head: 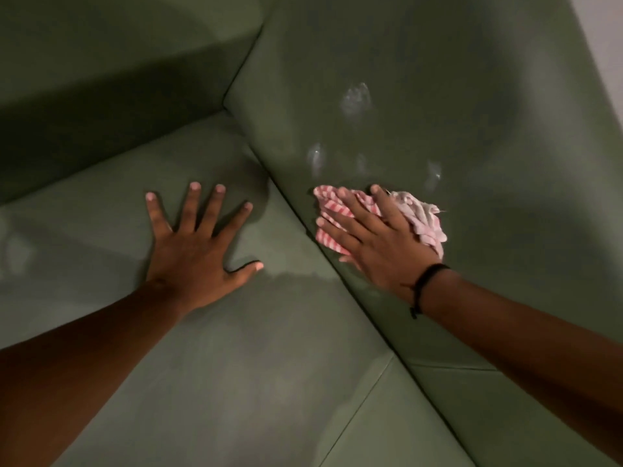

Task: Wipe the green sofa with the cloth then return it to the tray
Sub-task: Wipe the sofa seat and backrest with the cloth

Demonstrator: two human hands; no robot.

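Note:
The green sofa point(421, 79) fills the view: seat cushion below left, backrest to the right, armrest at the upper left. My right hand point(377, 237) presses a crumpled red-and-white striped cloth point(423, 219) flat against the lower backrest, just right of the crease with the seat. Several whitish wet smears point(354, 102) show on the backrest above the cloth. My left hand point(195, 247) lies flat on the seat cushion with fingers spread, holding nothing. The tray is out of view.
A seam point(364, 396) divides two seat cushions at the lower middle. A pale wall strip point(606, 45) shows at the top right, beyond the backrest. A black band circles my right wrist point(426, 281).

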